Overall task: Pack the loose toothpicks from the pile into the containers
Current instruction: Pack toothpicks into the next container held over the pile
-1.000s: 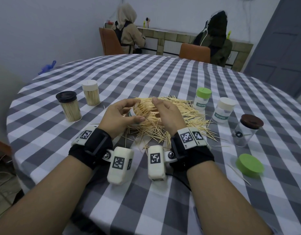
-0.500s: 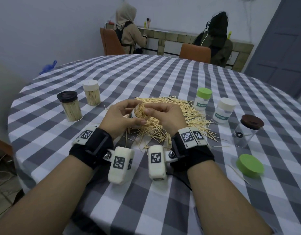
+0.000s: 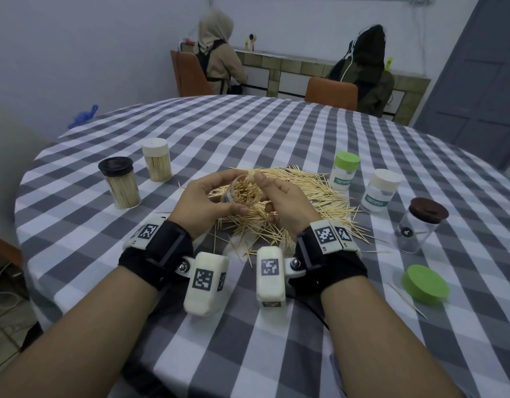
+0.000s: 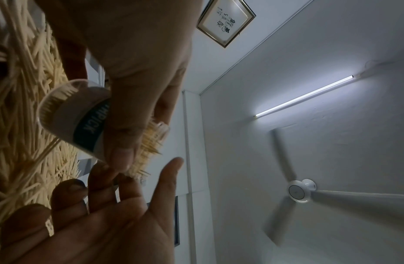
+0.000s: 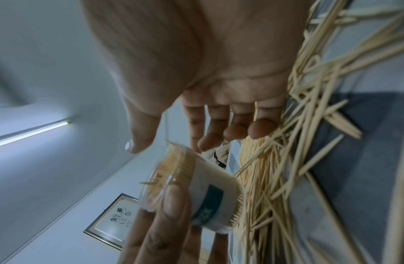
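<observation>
A clear toothpick container (image 3: 245, 191) with a white and teal label is packed with toothpicks and tilted over the pile of loose toothpicks (image 3: 302, 191). My left hand (image 3: 233, 193) grips it, thumb on the near side and fingers round the far side. In the left wrist view the thumb lies across the container (image 4: 69, 123). My right hand (image 3: 265, 193) hovers just right of the container's mouth, fingers loosely bent and holding nothing. In the right wrist view the right hand (image 5: 178, 142) is empty above the container (image 5: 196, 189).
Two full containers stand at the left, one dark-lidded (image 3: 120, 186), one white-lidded (image 3: 157, 159). To the right are a green-lidded container (image 3: 344, 175), a white-lidded one (image 3: 381, 193), a brown-lidded clear jar (image 3: 420, 228) and a loose green lid (image 3: 424, 284). Two people sit at a far counter.
My right hand has drawn back from the container's mouth, which now shows its toothpicks. The left hand has tilted the container up a little.
</observation>
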